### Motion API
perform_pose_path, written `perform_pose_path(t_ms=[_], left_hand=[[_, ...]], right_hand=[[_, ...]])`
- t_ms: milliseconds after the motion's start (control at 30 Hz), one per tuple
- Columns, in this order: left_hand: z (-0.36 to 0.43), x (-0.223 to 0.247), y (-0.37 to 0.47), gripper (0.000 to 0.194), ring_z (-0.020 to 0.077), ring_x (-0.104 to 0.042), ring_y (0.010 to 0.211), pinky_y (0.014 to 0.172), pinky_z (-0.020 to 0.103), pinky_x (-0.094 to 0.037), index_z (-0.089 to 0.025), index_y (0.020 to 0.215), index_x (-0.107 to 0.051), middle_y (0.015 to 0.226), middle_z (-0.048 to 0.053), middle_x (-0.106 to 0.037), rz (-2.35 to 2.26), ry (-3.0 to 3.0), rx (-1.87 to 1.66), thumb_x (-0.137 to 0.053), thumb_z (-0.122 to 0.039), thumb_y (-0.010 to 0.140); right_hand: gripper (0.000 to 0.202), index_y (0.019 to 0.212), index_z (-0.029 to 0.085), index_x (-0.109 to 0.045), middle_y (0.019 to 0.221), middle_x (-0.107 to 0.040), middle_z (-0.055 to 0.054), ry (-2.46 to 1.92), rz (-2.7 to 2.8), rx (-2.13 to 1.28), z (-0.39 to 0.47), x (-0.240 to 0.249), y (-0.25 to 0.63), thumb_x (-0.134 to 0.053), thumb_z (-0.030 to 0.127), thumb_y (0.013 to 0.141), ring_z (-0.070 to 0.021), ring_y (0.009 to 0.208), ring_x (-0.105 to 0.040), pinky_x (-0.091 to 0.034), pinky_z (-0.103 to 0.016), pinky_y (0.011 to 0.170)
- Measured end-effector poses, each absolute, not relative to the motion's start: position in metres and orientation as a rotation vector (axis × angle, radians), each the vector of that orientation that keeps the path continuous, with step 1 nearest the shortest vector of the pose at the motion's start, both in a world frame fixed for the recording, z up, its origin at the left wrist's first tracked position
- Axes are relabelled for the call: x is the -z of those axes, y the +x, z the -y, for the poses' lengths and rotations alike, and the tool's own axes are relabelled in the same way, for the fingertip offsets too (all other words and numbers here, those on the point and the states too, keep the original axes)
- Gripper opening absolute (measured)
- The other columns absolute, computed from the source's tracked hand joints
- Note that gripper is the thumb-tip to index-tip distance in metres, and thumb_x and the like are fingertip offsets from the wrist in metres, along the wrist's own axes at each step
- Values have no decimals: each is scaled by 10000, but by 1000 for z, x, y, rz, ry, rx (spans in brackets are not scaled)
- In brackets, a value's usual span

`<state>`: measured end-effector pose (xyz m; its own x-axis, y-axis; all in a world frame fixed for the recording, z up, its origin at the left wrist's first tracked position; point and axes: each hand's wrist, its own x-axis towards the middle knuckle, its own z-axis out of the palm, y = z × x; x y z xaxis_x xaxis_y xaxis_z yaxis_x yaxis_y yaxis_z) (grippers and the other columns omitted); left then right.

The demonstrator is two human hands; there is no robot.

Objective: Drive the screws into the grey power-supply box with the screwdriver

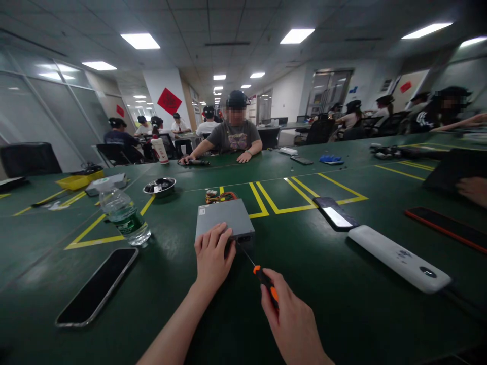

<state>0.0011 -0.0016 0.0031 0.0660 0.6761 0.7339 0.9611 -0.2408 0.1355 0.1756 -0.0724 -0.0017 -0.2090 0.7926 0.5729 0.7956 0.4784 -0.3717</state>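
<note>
A grey metal computer power supply [224, 215] lies on the green table in front of me, its bundled coloured wires [222, 196] at the far side. My left hand [215, 253] is laid over its near left part, fingers bent on the top face and thumb down by the near edge, holding it. Wrapped in my right hand [289, 309] is a screwdriver [268, 284] with an orange and black handle. Its thin shaft points up and left to the near face of the power supply, close to the socket. Whether the tip sits in a screw is too small to tell.
Left of me are a water bottle [125, 215], a phone [99, 288] and a steel bowl [160, 186]. On the right lie a lit phone [335, 214] and a white power-bank-like device [399, 258]. Across the table sits a person [238, 137]. Yellow tape [297, 208] marks the tabletop.
</note>
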Motion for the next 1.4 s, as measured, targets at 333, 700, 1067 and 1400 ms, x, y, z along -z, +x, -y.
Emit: perform_pose_path(t_ms=[333, 700, 1067, 1400], left_hand=[[-2, 1, -1, 246, 231, -510, 1104, 892, 398, -290, -245, 1057, -557, 1189, 51, -587, 1586, -1941, 980, -519, -248, 814], [-1, 1, -1, 274, 243, -523, 1089, 877, 407, -302, -258, 1069, -558, 1178, 60, -592, 1564, -1939, 989, -531, -234, 798], [0, -4, 2, 241, 213, -515, 1092, 885, 380, -294, -254, 1068, -546, 1179, 44, -592, 1622, -1946, 944, -511, -263, 830], [-1, -1, 0, 249, 213, -509, 1109, 896, 388, -288, -258, 1076, -541, 1195, 46, -582, 1648, -1960, 929, -514, -269, 829]], right_hand=[[334, 1139, 65, -537, 1093, -607, -157, -1006, 2260, 435, 79, 2, 160, -353, 125, 867, -177, 765, -635, -525, -237, 632], [368, 884, 185, -613, 1088, -609, -48, -451, 2857, -11, 50, -50, 191, -623, 523, 740, -183, 814, -592, -495, -272, 650], [336, 982, 132, -551, 1046, -653, -102, -87, 2586, -84, 28, -10, 203, -364, 406, 931, -139, 698, -629, -481, -265, 638], [270, 1118, 159, -513, 1040, -637, -125, -74, 2639, -17, 31, -23, 201, -403, 307, 921, -163, 864, -626, -506, -253, 684]])
